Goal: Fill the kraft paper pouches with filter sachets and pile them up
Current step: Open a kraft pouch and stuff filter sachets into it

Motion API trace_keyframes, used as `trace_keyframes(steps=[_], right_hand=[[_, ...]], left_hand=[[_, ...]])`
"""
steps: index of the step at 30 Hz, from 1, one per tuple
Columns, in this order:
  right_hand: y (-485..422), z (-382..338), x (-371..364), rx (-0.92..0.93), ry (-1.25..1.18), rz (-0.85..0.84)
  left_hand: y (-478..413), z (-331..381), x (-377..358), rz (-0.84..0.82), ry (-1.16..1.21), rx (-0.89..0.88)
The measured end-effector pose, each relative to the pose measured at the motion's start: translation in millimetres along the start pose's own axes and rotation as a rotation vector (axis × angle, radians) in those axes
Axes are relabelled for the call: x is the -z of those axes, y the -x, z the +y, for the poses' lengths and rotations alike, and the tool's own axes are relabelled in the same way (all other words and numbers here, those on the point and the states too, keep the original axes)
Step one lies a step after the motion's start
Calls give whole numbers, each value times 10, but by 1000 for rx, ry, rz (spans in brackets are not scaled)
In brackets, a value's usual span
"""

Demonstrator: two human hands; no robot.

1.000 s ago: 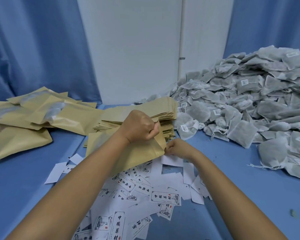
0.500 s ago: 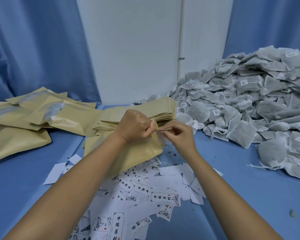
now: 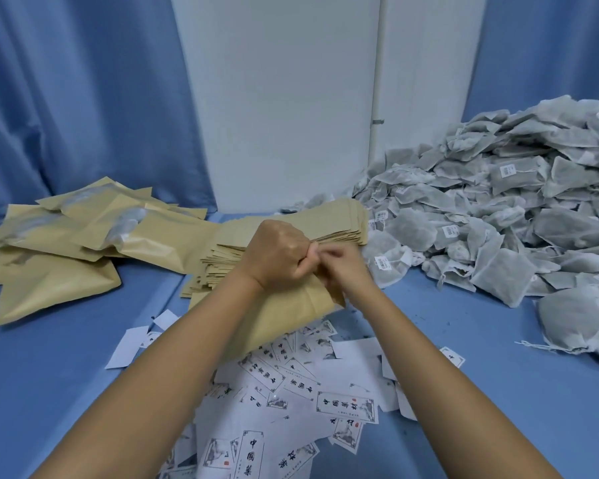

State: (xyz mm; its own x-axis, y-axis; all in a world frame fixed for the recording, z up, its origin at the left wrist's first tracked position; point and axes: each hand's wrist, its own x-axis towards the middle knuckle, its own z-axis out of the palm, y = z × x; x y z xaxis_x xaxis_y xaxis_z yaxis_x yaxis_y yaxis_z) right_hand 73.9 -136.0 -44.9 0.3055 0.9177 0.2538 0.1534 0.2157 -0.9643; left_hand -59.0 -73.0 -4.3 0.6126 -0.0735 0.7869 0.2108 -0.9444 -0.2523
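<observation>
I hold one kraft paper pouch (image 3: 291, 316) just above the blue table, its top edge up by my fists. My left hand (image 3: 277, 252) grips that top edge with curled fingers. My right hand (image 3: 346, 267) pinches the same edge right beside it, the two hands touching. Behind them lies a stack of flat empty pouches (image 3: 325, 224). A big heap of grey filter sachets (image 3: 498, 209) fills the right side. Filled pouches (image 3: 83, 243) are piled at the left. What is inside the held pouch is hidden.
Loose white printed labels (image 3: 291, 392) are scattered on the blue table (image 3: 481, 392) in front of me, under my forearms. Blue curtains and a white panel close off the back. One sachet (image 3: 567, 319) lies at the heap's near edge.
My right hand rose from the pouch's lower right corner to its top edge and now pinches it beside the left hand. The left hand kept its grip and the pouch barely shifted.
</observation>
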Motion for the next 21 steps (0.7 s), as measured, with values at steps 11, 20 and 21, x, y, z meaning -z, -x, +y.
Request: trace_keyframes(steps=[11, 20, 21], right_hand=[[-164, -255, 19, -401, -357, -268], [-391, -161, 32, -452, -1007, 297], [-401, -57, 58, -453, -1094, 335]], left_hand=[[-238, 118, 60, -116, 78, -278], [211, 115, -83, 53, 46, 551], [320, 156, -146, 106, 113, 817]])
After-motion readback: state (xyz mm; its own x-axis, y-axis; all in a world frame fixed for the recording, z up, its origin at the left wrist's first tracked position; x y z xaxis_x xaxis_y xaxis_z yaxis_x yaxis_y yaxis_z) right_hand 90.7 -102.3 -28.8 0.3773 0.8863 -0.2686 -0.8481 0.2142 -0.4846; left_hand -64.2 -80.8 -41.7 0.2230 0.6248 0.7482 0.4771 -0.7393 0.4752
